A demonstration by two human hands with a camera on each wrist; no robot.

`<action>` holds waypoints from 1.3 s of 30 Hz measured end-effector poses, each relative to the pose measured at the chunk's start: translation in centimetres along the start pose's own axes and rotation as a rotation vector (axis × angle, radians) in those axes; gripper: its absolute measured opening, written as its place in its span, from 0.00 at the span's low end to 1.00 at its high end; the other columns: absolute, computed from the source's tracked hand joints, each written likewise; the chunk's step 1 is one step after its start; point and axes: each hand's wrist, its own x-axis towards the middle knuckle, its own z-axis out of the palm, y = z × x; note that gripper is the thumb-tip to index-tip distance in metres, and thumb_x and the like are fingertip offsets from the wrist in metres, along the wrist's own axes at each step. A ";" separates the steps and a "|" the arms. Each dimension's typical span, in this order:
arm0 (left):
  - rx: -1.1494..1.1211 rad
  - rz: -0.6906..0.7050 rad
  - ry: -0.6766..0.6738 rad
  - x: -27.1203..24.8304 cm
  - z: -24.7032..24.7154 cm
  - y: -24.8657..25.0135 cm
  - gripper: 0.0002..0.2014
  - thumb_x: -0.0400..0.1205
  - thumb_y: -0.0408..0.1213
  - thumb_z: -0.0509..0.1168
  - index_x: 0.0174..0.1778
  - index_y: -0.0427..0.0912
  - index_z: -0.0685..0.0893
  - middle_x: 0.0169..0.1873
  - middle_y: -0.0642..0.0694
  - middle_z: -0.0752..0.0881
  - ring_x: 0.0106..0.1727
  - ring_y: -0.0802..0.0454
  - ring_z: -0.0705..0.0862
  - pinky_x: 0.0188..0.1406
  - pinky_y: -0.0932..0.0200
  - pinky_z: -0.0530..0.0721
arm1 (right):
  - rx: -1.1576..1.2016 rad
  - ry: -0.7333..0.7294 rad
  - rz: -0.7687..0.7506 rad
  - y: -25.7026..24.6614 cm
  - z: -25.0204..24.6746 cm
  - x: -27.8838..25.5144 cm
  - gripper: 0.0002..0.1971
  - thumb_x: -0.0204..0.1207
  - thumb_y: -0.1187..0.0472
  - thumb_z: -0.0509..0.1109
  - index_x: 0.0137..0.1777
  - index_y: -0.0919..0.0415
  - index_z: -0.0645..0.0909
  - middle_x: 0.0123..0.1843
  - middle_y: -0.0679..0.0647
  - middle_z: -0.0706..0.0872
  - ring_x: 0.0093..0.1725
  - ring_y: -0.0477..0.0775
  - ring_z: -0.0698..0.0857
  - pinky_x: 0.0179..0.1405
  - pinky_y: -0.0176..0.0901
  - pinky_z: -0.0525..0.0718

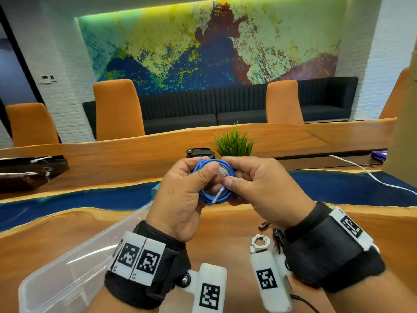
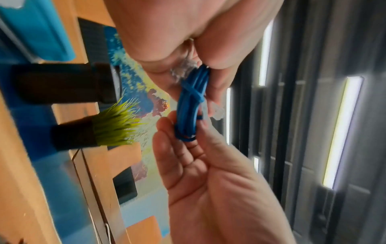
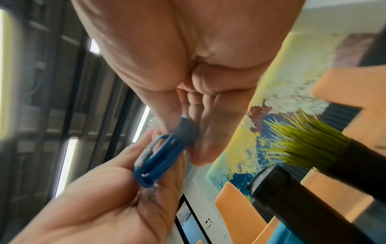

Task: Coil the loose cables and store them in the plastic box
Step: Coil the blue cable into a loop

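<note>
While both hands are raised above the middle of the worktop [image 1: 225, 224], the left hand [image 1: 180, 199] is gripping the left side of the coiled blue cable [image 1: 208, 199], its thumb pressing across the loops and its fingers curling behind them. The right hand [image 1: 259, 188] is pinching the coil's right side, with a clear plug [image 1: 223, 170] showing between the two thumbs. In the left wrist view the blue cable [image 2: 189, 107] is showing as several loops bundled together with one turn crossing over them. The clear plastic box [image 1: 74, 263] is sitting open at the worktop's near left edge, under the left wrist. A small white cable [image 1: 260, 241] and a dark cable [image 1: 278, 239] are lying on the worktop near its near right edge, below the right wrist. A green potted plant [image 1: 234, 143] and a black flask [image 1: 199, 152] are standing just beyond the hands.
</note>
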 end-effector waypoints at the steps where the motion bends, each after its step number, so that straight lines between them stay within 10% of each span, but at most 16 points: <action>1: 0.027 0.036 0.014 -0.1 0.1 0.0 0.17 0.70 0.35 0.74 0.53 0.36 0.82 0.37 0.37 0.89 0.36 0.47 0.89 0.36 0.54 0.91 | -0.005 0.002 -0.034 -0.3 0.0 -0.1 0.19 0.78 0.66 0.73 0.67 0.52 0.82 0.43 0.57 0.91 0.43 0.57 0.91 0.41 0.55 0.92; 4: 0.097 0.094 0.029 -0.3 0.2 -0.1 0.16 0.68 0.41 0.77 0.47 0.37 0.83 0.40 0.33 0.90 0.40 0.38 0.89 0.41 0.43 0.90 | -0.053 -0.014 -0.135 -0.9 0.2 -0.3 0.21 0.75 0.64 0.76 0.66 0.49 0.81 0.49 0.49 0.91 0.47 0.50 0.91 0.39 0.42 0.90; 15: 0.050 0.017 -0.026 -0.5 0.9 -0.6 0.13 0.73 0.44 0.72 0.40 0.37 0.82 0.33 0.41 0.87 0.34 0.47 0.87 0.33 0.54 0.87 | -0.241 0.059 -0.313 -0.2 0.3 -0.3 0.16 0.73 0.56 0.78 0.62 0.49 0.86 0.49 0.39 0.89 0.53 0.39 0.87 0.53 0.31 0.85; 19: 0.084 0.032 -0.040 -0.7 1.1 -0.7 0.17 0.75 0.46 0.71 0.48 0.34 0.84 0.37 0.40 0.89 0.37 0.47 0.88 0.35 0.56 0.87 | -0.284 0.136 -0.407 -0.1 0.5 -0.2 0.11 0.80 0.58 0.71 0.61 0.54 0.87 0.46 0.44 0.91 0.48 0.43 0.89 0.46 0.41 0.88; 24: 0.472 0.249 -0.101 -1.0 0.2 0.4 0.19 0.78 0.50 0.68 0.47 0.34 0.86 0.38 0.35 0.91 0.38 0.28 0.87 0.35 0.34 0.84 | -0.124 0.129 -0.277 0.3 0.0 0.0 0.11 0.81 0.57 0.69 0.58 0.60 0.87 0.46 0.50 0.92 0.47 0.48 0.92 0.45 0.49 0.91; 32: 0.798 0.339 -0.324 -1.1 -0.9 1.9 0.11 0.79 0.42 0.71 0.55 0.41 0.85 0.44 0.45 0.93 0.44 0.48 0.93 0.42 0.45 0.92 | 0.205 -0.021 -0.052 -0.6 -1.1 -0.2 0.19 0.75 0.56 0.67 0.55 0.74 0.82 0.42 0.73 0.88 0.37 0.61 0.89 0.34 0.44 0.90; 39: 1.268 0.722 -0.295 -0.3 -1.9 1.2 0.15 0.84 0.49 0.61 0.60 0.48 0.86 0.49 0.53 0.87 0.51 0.55 0.84 0.50 0.48 0.85 | 0.389 -0.047 0.168 -0.5 -1.2 -0.1 0.21 0.72 0.53 0.68 0.52 0.73 0.80 0.34 0.66 0.88 0.28 0.56 0.86 0.23 0.39 0.82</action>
